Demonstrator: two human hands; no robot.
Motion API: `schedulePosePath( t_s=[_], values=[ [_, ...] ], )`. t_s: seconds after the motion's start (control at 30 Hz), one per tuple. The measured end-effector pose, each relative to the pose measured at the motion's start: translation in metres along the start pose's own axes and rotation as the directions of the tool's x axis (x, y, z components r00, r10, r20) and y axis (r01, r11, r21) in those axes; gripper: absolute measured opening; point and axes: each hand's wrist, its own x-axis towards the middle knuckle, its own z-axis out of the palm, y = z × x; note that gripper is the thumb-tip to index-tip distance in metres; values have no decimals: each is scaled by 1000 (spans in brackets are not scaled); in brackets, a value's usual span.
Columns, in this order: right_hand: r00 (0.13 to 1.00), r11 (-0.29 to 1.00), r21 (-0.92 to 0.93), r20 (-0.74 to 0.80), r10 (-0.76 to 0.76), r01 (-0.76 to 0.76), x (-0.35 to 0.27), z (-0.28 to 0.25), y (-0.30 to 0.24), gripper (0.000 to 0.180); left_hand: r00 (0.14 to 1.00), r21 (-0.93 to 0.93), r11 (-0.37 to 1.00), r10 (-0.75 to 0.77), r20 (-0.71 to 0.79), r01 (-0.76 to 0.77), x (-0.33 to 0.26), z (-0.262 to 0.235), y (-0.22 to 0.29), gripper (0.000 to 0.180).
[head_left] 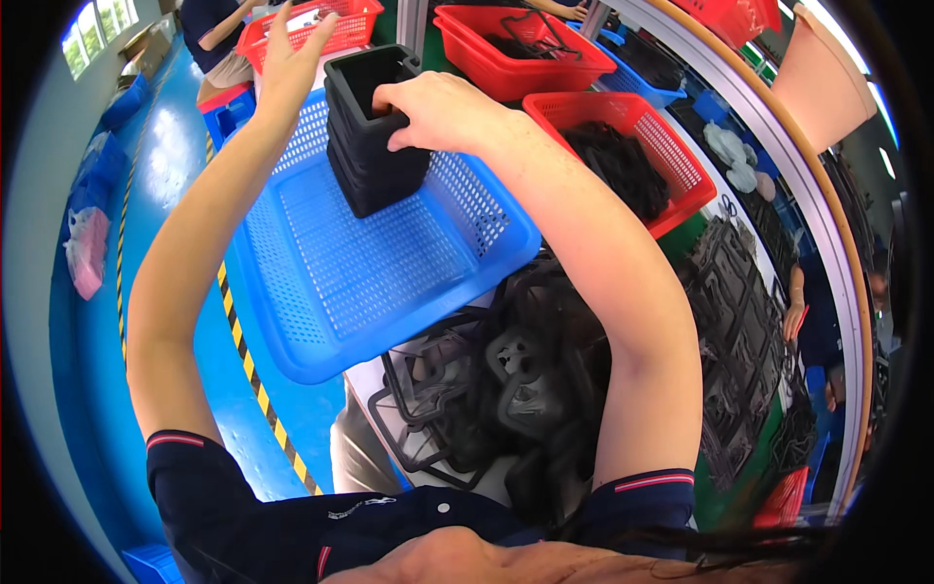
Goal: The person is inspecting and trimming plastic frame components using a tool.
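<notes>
A stack of black, square, hollow frames (375, 170) stands upright at the far end of a blue perforated plastic basket (336, 355). My right hand (443, 112) is on the stack's top right rim, its fingers curled over the edge into the opening. My left hand (290, 60) is raised to the left of the stack, apart from it, with fingers spread and nothing seen in them. Below the basket, on the table, lies a tangled pile of loose black frames (525, 375), partly covered by my right forearm.
Red baskets stand beyond the blue one: one with black parts (671, 195) at right, another (520, 73) behind. A further red basket (341, 29) is behind my left hand. Flattened black frames (735, 341) lie at right, beside a metal post. Other people work nearby.
</notes>
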Motion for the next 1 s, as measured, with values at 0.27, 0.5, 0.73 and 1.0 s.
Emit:
schedulePosePath(
  t_s=[0.27,0.5,0.73,1.0],
  values=[
    [733,370,928,-218,645,-50,-13,5,38,49,882,-414,799,-471,21,436,-72,28,27,85],
    [774,-41,992,118,622,-118,-6,44,26,73,894,-299,860,-446,-49,413,-82,45,4,85],
    [749,-44,984,161,643,-174,8,47,25,73,900,-477,775,-428,86,414,-76,45,22,68],
    [725,186,941,83,683,-283,10,52,42,63,847,-513,704,-523,94,491,-62,44,-9,68]
  ],
)
